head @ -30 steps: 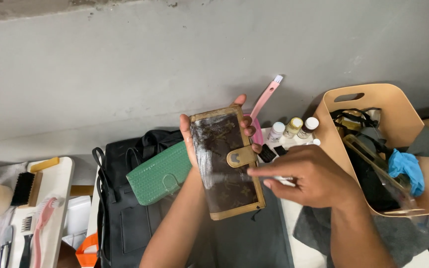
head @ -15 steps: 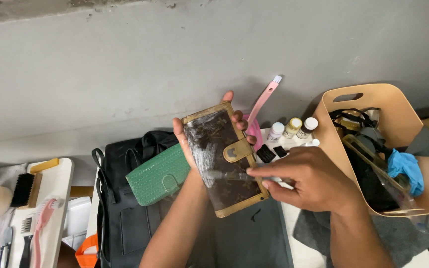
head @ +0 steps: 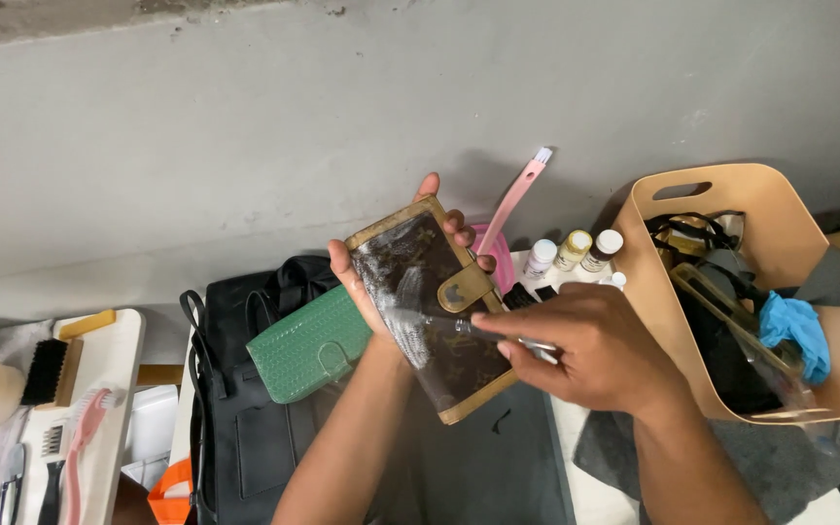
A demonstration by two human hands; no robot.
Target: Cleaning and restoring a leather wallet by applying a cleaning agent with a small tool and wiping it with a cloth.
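Note:
My left hand [head: 367, 282] holds up a dark brown wallet [head: 430, 311] with tan trim and a tan snap tab, tilted to the left. White smears show on its front. My right hand [head: 585, 345] pinches a thin tool [head: 483, 331] whose tip touches the wallet's face near the tab. A green textured wallet [head: 308, 345] lies on a black bag [head: 245, 408] just below and left of my left hand.
A tan bin [head: 760, 224] at the right holds straps and a blue cloth [head: 797, 326]. Small bottles [head: 573, 251] and a pink brush [head: 512, 199] stand behind the wallet. A white tray [head: 109, 369] at the left carries brushes. A grey cloth [head: 605, 452] lies under my right forearm.
The wallet has tilted further to the left in my left hand, and more white smear shows on its face. My right hand has shifted slightly lower with the tool.

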